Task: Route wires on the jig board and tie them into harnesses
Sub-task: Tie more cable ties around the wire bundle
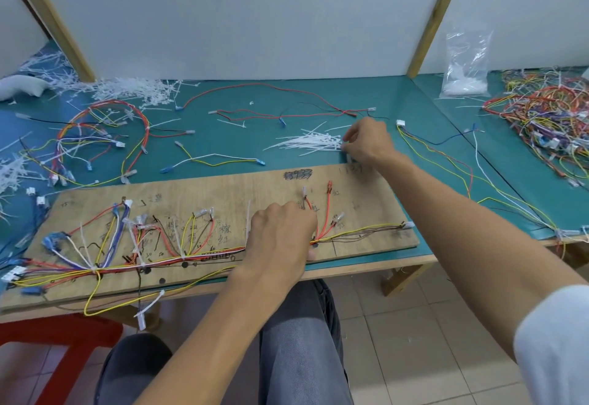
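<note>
A wooden jig board lies along the near edge of the teal bench, with pencilled marks on it. The wire bundle runs lengthwise along the board's near side. Red, yellow, blue and white branches fan off it toward the far side, and a few white ties already bind the trunk.

The left hand sits knuckles-up on the board at the point where red leads split from the trunk. Its fingers are curled down around the wire bundle, and the thumb tip shows just below it, near the board's edge. A single white tie stands upright just beside this hand.

The right hand reaches past the board's far edge to a loose heap of cable ties on the bench. Its fingers are drawn together, pinching at the heap's right-hand end.

Loose wires and a tied harness lie on the bench to the left, with tie offcuts scattered against the white partition. To the right sit a clear bag of white ties and a tangled pile of harnesses — many colours, well apart from the board.
</note>
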### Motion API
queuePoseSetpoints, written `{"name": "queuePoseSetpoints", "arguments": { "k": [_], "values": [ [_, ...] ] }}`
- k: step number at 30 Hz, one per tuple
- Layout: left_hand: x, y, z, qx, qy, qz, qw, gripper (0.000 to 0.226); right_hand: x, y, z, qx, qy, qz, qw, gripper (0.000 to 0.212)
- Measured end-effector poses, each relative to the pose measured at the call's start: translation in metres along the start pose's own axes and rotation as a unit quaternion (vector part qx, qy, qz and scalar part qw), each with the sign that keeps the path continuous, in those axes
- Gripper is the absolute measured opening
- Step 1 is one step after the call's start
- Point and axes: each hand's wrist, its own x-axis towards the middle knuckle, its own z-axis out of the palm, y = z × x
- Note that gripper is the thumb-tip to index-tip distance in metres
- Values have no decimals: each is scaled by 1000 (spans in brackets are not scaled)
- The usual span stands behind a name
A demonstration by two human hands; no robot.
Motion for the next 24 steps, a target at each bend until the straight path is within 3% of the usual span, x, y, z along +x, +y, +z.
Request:
{"name": "queuePoseSetpoints", "arguments": {
  "k": [3,7,16,24],
  "values": [
    [0,-3,2,-5,5,-5,1000,33,7,13,3,-13,-1,16,1000,17],
    [0,-7,10,-20,12,-3,1000,60,7,27,3,-25,5,-6,1000,30],
    [-3,-9,13,-39,17,4,999,69,3,31,8,-42,13,-47,998,9],
    [-4,-9,11,-34,11,2,999,66,-1,31,6,-63,2,-116,991,23]
  ]
}}
